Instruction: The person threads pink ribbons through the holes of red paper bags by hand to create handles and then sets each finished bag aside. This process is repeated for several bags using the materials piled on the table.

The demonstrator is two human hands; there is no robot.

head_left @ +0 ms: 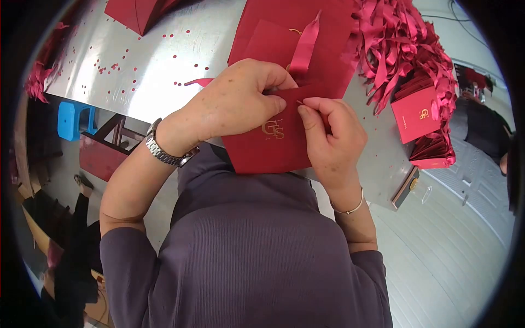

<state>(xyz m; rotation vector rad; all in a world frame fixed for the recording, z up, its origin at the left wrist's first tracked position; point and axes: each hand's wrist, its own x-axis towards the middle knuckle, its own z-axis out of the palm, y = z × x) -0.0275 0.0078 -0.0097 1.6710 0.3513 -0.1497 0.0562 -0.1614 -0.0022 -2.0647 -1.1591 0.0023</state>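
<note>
A red paper gift bag (268, 153) with gold lettering lies at the table's front edge, against my body. My left hand (240, 98) is closed on its upper edge, thumb on the front and fingers behind the rim. Close by, my right hand (334, 131) pinches a thin red ribbon tip (299, 102) at the bag's front near the top. A wide red ribbon (306, 46) stretches up behind the bag across more red bags (268, 41). Another ribbon end (198, 82) sticks out left of my left hand.
Small red paper dots lie scattered on the metal table (158, 60). A heap of bags with ribbons (404, 49) fills the right side, with a lettered bag (418, 115) at its front. A red box-like piece (134, 13) stands top left. A blue stool (68, 120) is below left. Other people are at both sides.
</note>
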